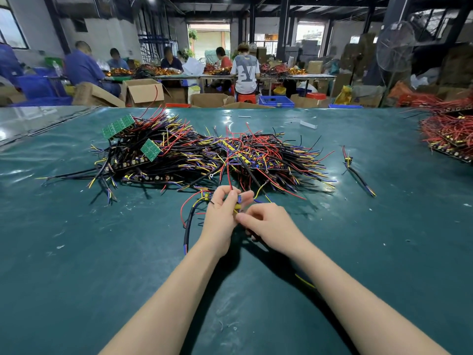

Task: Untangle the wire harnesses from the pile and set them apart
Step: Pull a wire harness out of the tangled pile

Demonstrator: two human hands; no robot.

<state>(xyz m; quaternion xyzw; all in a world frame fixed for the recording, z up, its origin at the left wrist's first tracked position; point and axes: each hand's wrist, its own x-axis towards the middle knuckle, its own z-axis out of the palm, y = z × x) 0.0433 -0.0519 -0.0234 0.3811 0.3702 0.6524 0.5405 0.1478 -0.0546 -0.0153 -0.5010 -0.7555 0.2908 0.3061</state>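
Head view: my left hand (222,213) curls its fingers round a thin red, yellow and black wire harness (239,201), just before the big tangled wire pile (204,152) on the green mat (76,252). My right hand (268,222) pinches its yellow lead. It looks light, floppy and quick to snag, so I'd grip the stiff connector block, not the strands.

We look across a green table (76,252) to a long bench (307,76) where people (245,70) sit working. Around them stand cardboard boxes (143,92), blue crates (276,101) and a fan (395,46). Dark pillars (282,26) rise to the ceiling. Daylight shows in a doorway (208,39) at the back and a window (11,29) on the left.
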